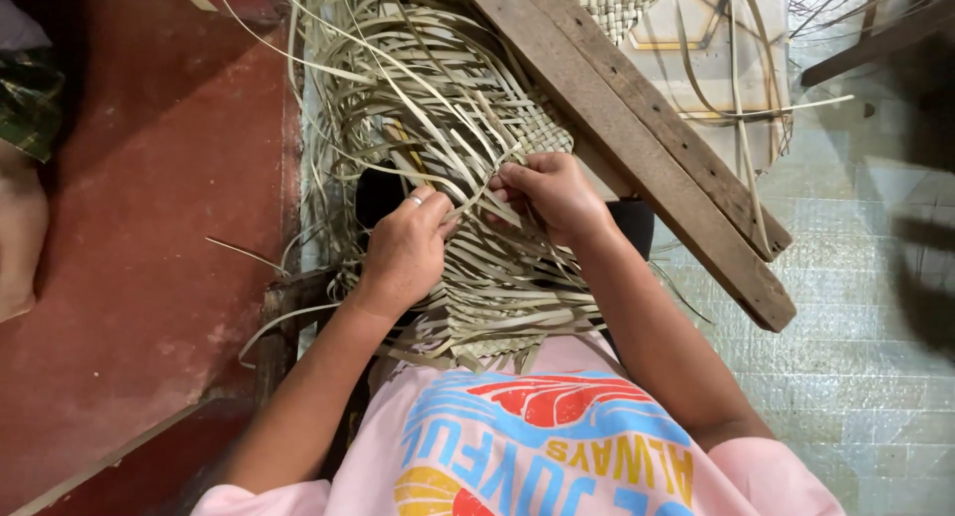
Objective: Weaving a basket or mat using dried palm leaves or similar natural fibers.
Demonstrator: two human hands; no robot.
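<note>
At far left, a red floor (149,207) with a smooth, worn surface runs up to a dark wooden edge. Another person's patterned green cloth (28,98) shows at the left border.

My left hand (403,252), with a ring on one finger, rests on the woven mat (497,277). Its fingers (430,203) are curled narrow and pinch a flat, pale strip of dried leaf.

The woven mat lies in the centre, over my lap and directly under both hands. Its finished part shows a tight, checkered plait; its upper part breaks into loose strips (398,68), which are long, thin, ribbon-like and straw-coloured, fanning up and to the left.

My right hand (552,193) sits just beside the left, touching the mat. Its fingers (507,178) are closed narrow on another strip at the weave edge.

To the right, a rough grey wooden plank (637,128) crosses diagonally over the mat, with visible grain and a split along its length. Further right lies a pale green floor covering (856,327) with a fine grid texture.
</note>
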